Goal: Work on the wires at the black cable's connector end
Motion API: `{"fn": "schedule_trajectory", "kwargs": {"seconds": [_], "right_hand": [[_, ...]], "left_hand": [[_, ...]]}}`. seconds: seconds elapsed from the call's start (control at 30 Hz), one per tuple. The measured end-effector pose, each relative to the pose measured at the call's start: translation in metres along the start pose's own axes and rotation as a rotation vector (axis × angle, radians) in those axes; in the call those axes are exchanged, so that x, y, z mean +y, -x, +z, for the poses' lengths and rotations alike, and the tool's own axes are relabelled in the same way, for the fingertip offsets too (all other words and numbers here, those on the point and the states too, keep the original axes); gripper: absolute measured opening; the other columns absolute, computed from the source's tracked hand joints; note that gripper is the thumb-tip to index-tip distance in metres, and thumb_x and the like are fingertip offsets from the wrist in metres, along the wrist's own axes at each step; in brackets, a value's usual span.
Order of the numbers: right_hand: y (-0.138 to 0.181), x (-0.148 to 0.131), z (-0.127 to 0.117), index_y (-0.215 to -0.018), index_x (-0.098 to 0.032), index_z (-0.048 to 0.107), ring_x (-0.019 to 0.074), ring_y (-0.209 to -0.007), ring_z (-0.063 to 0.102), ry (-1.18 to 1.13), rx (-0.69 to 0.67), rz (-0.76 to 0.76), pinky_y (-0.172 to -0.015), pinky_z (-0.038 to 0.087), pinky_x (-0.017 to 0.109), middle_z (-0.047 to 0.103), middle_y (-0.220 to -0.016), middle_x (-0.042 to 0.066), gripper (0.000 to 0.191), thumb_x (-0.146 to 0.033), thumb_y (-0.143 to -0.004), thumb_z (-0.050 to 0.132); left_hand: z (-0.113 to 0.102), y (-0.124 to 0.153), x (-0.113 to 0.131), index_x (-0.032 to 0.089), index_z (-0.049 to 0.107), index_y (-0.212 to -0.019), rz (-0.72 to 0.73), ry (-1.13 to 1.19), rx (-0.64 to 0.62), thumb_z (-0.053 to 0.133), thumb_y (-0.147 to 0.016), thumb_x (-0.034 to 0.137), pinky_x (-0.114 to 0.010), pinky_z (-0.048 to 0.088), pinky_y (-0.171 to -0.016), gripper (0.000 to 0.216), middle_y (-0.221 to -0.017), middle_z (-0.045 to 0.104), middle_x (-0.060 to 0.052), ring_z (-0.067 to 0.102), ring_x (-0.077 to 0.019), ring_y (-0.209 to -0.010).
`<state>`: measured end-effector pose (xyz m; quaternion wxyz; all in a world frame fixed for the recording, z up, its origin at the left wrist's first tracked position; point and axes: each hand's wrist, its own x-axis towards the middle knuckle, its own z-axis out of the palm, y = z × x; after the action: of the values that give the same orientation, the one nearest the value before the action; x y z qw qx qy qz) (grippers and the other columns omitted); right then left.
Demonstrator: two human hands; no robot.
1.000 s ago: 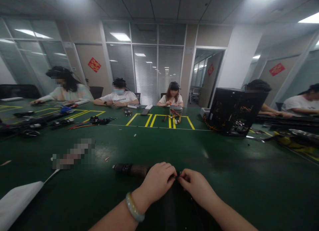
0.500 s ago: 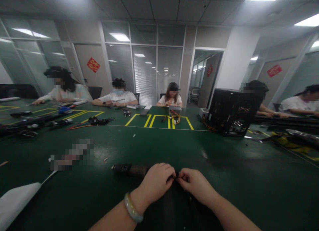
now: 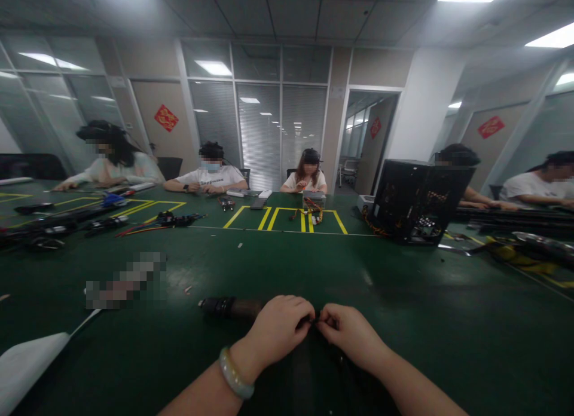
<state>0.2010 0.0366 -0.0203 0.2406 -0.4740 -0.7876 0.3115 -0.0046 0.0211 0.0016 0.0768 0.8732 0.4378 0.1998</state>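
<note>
My left hand (image 3: 280, 329), with a pale bangle on its wrist, and my right hand (image 3: 347, 332) meet at the near edge of the green table (image 3: 287, 266). Both are closed in a pinch around a small dark part between their fingertips, too small to name. Under and behind them lies a dark bundle of cables (image 3: 314, 374). A dark cylindrical piece (image 3: 228, 307) sticks out to the left of my left hand.
A black open computer case (image 3: 417, 202) stands at the right. Yellow tape boxes (image 3: 287, 219) and a small unit with coloured wires (image 3: 315, 204) lie mid-table. Cables and tools (image 3: 89, 225) line the left. White sheet (image 3: 27, 368) at near left. Several people sit around the table.
My hands stay pinched together on the same spot; the view has drifted slightly, nothing else moved.
</note>
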Motion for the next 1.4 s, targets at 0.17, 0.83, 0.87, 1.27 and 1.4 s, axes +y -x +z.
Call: {"fn": "schedule_trajectory", "kwargs": {"seconds": [0.17, 0.83, 0.87, 1.27, 1.4], "right_hand": [[0.0002, -0.002, -0.0014, -0.078, -0.021, 0.065, 0.0113, -0.059, 0.056, 0.002, -0.01, 0.01, -0.05, 0.031, 0.019, 0.064, -0.066, -0.004, 0.01, -0.024, -0.086, 0.06], [0.0012, -0.0025, -0.0029, -0.08, -0.021, 0.065, 0.0111, -0.06, 0.057, -0.05, -0.009, -0.008, -0.052, 0.033, 0.018, 0.064, -0.067, -0.004, 0.009, -0.023, -0.086, 0.059], [0.0009, -0.0022, -0.0028, -0.08, -0.021, 0.065, 0.0111, -0.06, 0.057, -0.053, -0.011, -0.005, -0.052, 0.033, 0.018, 0.064, -0.067, -0.004, 0.009, -0.023, -0.086, 0.059], [-0.0001, 0.0004, -0.001, -0.081, -0.018, 0.062, 0.0123, -0.06, 0.06, -0.174, -0.029, 0.02, -0.054, 0.038, 0.019, 0.063, -0.066, -0.004, 0.011, -0.025, -0.088, 0.057], [0.0004, -0.0003, -0.0007, -0.082, -0.019, 0.064, 0.012, -0.06, 0.06, -0.132, -0.043, 0.021, -0.054, 0.038, 0.019, 0.064, -0.068, -0.003, 0.01, -0.024, -0.088, 0.057]], "left_hand": [[0.0003, 0.0007, 0.0015, 0.025, 0.059, -0.099, -0.048, -0.014, 0.005, 0.063, -0.086, 0.026, -0.032, 0.041, -0.081, 0.014, -0.097, 0.065, 0.002, 0.059, -0.0192, -0.092], [0.0004, 0.0004, 0.0015, 0.023, 0.06, -0.093, -0.052, -0.006, 0.01, 0.061, -0.086, 0.024, -0.031, 0.041, -0.08, 0.007, -0.092, 0.064, 0.001, 0.059, -0.0181, -0.089], [0.0, 0.0005, 0.0017, 0.024, 0.06, -0.093, -0.049, -0.007, 0.009, 0.061, -0.086, 0.023, -0.031, 0.041, -0.081, 0.007, -0.093, 0.064, 0.002, 0.059, -0.0178, -0.089], [-0.0014, 0.0008, 0.0027, 0.023, 0.06, -0.094, -0.067, -0.008, -0.002, 0.062, -0.086, 0.026, -0.031, 0.042, -0.082, 0.009, -0.092, 0.064, 0.001, 0.059, -0.0184, -0.09], [-0.0003, 0.0006, 0.0018, 0.023, 0.06, -0.094, -0.064, -0.019, -0.003, 0.061, -0.087, 0.026, -0.031, 0.041, -0.081, 0.008, -0.092, 0.064, 0.001, 0.059, -0.0187, -0.09]]}}
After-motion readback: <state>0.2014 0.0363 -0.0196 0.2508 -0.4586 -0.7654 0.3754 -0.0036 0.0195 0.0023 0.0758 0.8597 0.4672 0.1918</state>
